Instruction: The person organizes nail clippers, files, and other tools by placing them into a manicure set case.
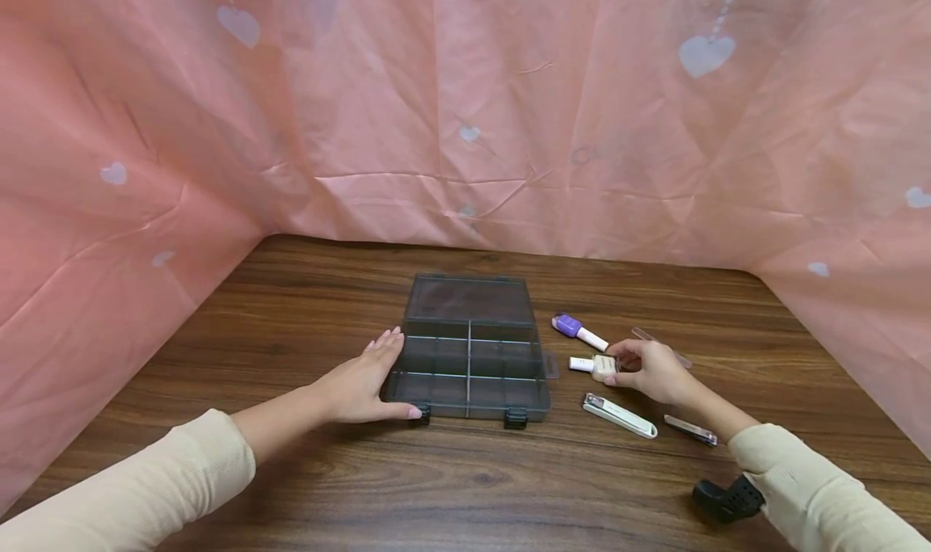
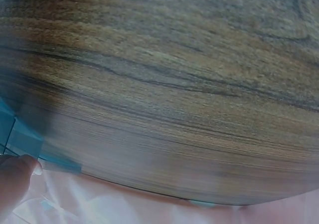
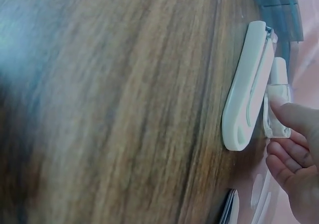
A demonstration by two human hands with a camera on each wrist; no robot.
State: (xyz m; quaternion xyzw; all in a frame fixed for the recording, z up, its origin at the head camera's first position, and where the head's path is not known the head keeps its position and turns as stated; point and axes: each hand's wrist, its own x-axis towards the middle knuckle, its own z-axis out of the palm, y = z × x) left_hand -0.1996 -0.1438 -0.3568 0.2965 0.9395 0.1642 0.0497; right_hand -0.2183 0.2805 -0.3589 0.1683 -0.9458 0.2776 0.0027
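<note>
My left hand [image 1: 361, 384] rests along the left side of a dark see-through compartment box [image 1: 454, 411], fingers extended and thumb at its front left latch. The box's lid [image 1: 469, 300] is folded back, and the visible compartments hold nothing. To the right of the box, my right hand [image 1: 652, 370] pinches a cream nail polish bottle [image 1: 604, 367] between thumb and fingers, its white cap pointing left. Just behind lies a purple nail polish bottle [image 1: 567, 324] with a white cap. A large white nail clipper [image 3: 247, 92] lies in front of the pinched bottle.
A smaller nail clipper [image 1: 691, 430] lies to the right of the white one. Behind my right hand is a thin clear stick [image 1: 684, 361], partly hidden. A black strap-like object [image 1: 727, 499] is by my right sleeve. Pink curtains [image 1: 480, 115] enclose the wooden table [image 1: 327, 293].
</note>
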